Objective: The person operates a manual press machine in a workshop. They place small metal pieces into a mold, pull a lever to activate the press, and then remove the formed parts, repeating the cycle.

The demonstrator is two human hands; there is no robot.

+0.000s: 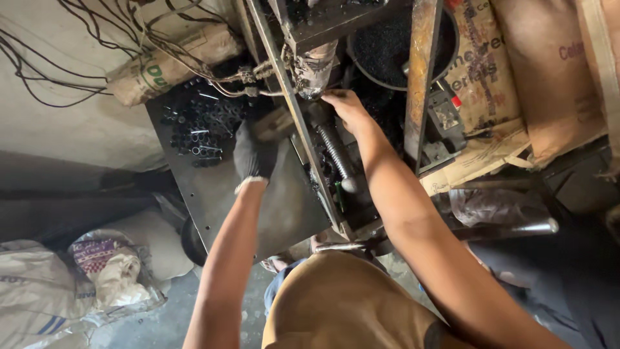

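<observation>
My left hand (254, 155) wears a dark glove and rests on a tilted dark metal plate (284, 207), beside a heap of small black tube-shaped parts (200, 126). Its fingers are curled near a brownish piece at the machine frame; whether it grips anything is unclear. My bare right hand (345, 106) reaches into the machine and presses against a dirty cylinder (314, 71) wrapped in tape and wire. Below that hand a threaded steel screw (336, 155) runs down to a rounded end. The right fingertips are hidden behind the frame.
A rusty upright bar (420, 71) stands right of my right arm, with a black round hopper (387, 45) behind it. Cardboard boxes (549, 77) fill the right. Loose cables (77, 52) hang at the upper left, sacks (58, 284) lie at the lower left.
</observation>
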